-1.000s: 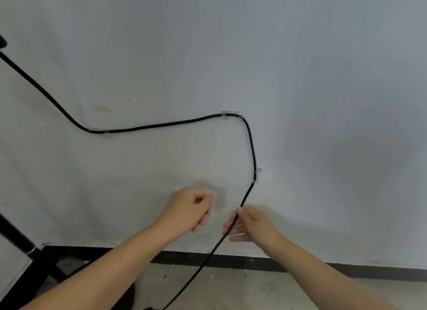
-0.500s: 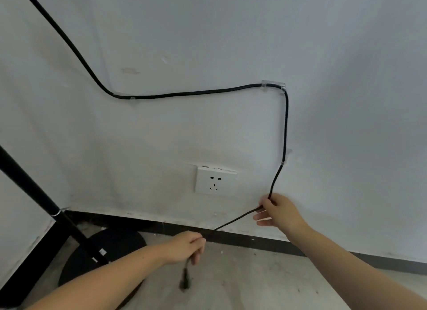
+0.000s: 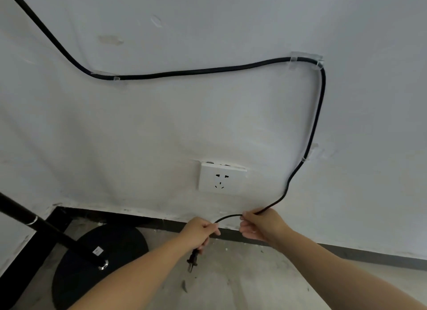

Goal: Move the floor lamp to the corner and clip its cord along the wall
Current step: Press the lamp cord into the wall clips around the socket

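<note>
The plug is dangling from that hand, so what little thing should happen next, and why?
Probably lift the plug toward the wall socket and turn its prongs to face it. The cord already sits in clear clips along the wall, the left hand and right hand hold its free end, and the socket is empty just above.

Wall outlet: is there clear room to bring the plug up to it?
Yes. The wall between the outlet and the left hand holding the plug is bare. The cord crowds the right; the lamp base sits lower left.
</note>
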A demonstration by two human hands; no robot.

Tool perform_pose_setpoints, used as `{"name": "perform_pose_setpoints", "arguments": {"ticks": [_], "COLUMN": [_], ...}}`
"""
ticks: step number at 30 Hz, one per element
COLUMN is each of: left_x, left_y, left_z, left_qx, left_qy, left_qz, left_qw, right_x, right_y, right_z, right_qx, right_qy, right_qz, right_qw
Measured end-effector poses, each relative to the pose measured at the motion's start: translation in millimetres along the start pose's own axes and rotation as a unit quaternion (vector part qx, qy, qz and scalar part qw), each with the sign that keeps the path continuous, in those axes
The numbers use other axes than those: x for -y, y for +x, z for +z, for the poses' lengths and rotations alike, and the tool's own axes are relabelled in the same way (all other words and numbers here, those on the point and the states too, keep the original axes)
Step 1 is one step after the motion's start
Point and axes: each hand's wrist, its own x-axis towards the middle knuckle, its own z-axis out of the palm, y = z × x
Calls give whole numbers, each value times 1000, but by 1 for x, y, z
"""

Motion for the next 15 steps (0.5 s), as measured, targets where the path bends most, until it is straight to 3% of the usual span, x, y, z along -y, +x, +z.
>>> {"name": "perform_pose_setpoints", "arguments": {"ticks": [9, 15], "left_x": [4, 10], "left_y": [17, 18], "left_z": [-2, 6], "left_qx": [-147, -169], "left_qy": [-15, -20], "left_qz": [60, 85], "left_qw": [987, 982], "right_x": [-17, -14], "right_y": [1, -9], "right_z": [2, 0], "right_qx": [-117, -92], "right_qy": [-62, -71], "right_qz": [-67, -91], "right_qw": [989, 989]}}
